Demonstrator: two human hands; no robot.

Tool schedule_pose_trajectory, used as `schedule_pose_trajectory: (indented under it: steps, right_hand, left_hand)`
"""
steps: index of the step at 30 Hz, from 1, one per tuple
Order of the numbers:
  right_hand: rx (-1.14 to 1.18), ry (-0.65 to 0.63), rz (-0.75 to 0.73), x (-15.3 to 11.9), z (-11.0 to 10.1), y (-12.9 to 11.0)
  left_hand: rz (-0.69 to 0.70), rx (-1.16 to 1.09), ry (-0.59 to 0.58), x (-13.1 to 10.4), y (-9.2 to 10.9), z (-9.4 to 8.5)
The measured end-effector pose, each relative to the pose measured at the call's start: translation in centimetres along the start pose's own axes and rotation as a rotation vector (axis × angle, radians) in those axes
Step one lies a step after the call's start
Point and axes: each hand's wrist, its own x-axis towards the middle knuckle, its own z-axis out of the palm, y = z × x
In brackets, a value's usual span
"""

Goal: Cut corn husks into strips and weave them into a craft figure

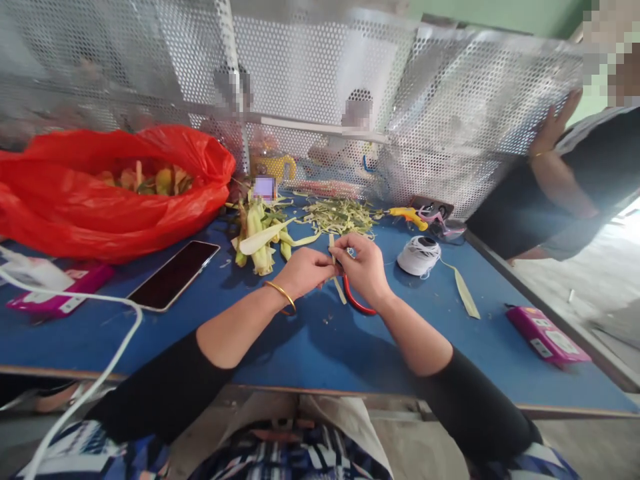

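Observation:
Over the middle of the blue table (300, 340), my left hand (306, 272) and my right hand (365, 268) meet, fingers pinched on a narrow pale corn husk strip (339, 291). The strip sticks out above and below the fingertips. Under my right hand lies a tool with a red curved handle (356, 303), its other end hidden by the hand. Beyond my left hand is a bunch of corn husks (259, 250). Behind both hands spreads a heap of shredded husk strips (343, 217). A white spool of thread (420, 257) stands right of my right hand.
At left are a red plastic bag (125, 227) with husks inside, a phone (176, 275), a purple packet (65, 293) and a white cable (107, 363). At right lie a yellow-handled tool (410, 217), glasses (445, 227), a husk piece (466, 293) and another purple packet (547, 335). Perforated metal (310, 87) closes the back; a person (565, 173) stands right.

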Motion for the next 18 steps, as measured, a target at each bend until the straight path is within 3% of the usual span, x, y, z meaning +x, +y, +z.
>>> schedule_pose_trajectory:
  steps: [3, 6, 9, 12, 15, 18]
  right_hand:
    - [0.039, 0.144, 0.059, 0.2, -0.8, 0.7]
    - [0.206, 0.264, 0.303, 0.3, -1.7, 1.4]
    - [0.488, 0.037, 0.571, 0.1, -1.6, 1.9]
    - [0.701, -0.153, 0.626, -0.3, -0.8, 1.9]
    - [0.763, -0.159, 0.62, -0.6, -0.1, 1.8]
    - [0.726, -0.086, 0.581, -0.8, 0.3, 2.0]
  left_hand:
    - [-0.089, -0.233, 0.031, 0.2, -0.2, -0.1]
    - [-0.196, -0.417, 0.067, 0.5, -0.3, -0.1]
    - [-0.268, -0.481, 0.042, 0.6, -0.4, -0.1]
    - [-0.296, -0.483, -0.001, 0.6, -0.4, -0.1]
    - [-0.291, -0.455, -0.051, 0.5, -0.5, 0.1]
    - [-0.271, -0.421, -0.092, 0.4, -0.6, 0.3]
